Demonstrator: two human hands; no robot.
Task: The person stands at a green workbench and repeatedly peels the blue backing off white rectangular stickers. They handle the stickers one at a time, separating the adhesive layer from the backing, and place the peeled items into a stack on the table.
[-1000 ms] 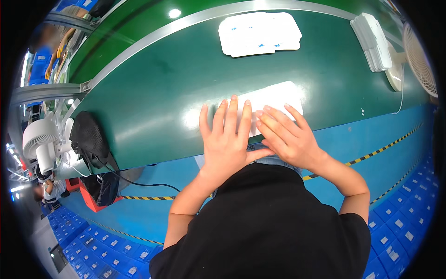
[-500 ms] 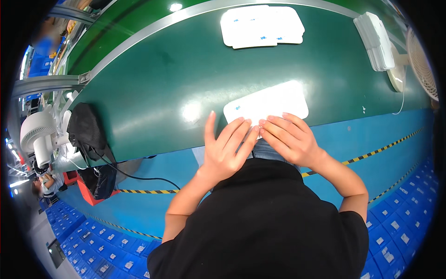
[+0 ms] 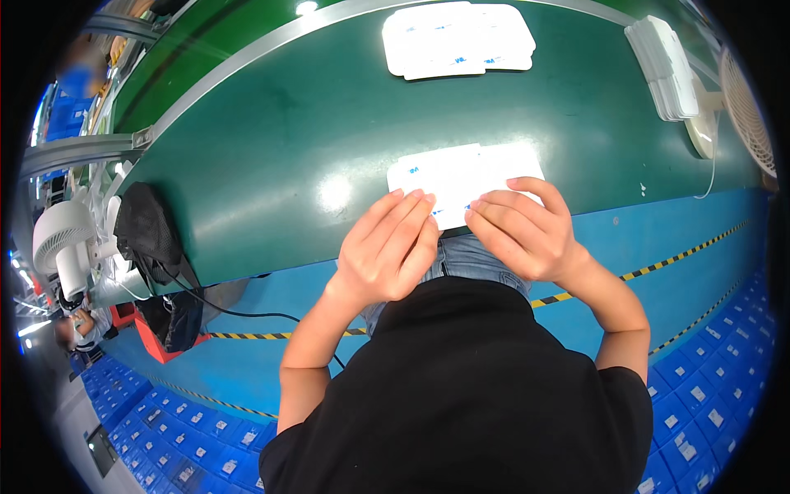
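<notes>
A white panel [image 3: 453, 171] with rounded corners and small blue marks lies at the near edge of the green bench, in front of me. Its far edge shows a small step, as if white sheets overlap. My left hand [image 3: 385, 249] grips its near left part, fingers close together and thumb beside them. My right hand [image 3: 531, 235] is closed at its near right part, with bent fingers and the tips next to a blue mark. The undersides of both hands are hidden. Farther off, a stack of similar white panels [image 3: 457, 37] lies on the bench.
More white pieces [image 3: 661, 70] stand stacked at the far right beside a fan [image 3: 745, 111]. Another white fan [image 3: 66, 235] and a black bag [image 3: 148, 226] sit at the left. A black cable [image 3: 239, 310] hangs below. Blue boxes [image 3: 699, 395] line the floor behind me.
My hands have drawn apart, the left one moving left and the right one slightly right. More blue marks show between them, and the panel's far edge now looks stepped.
</notes>
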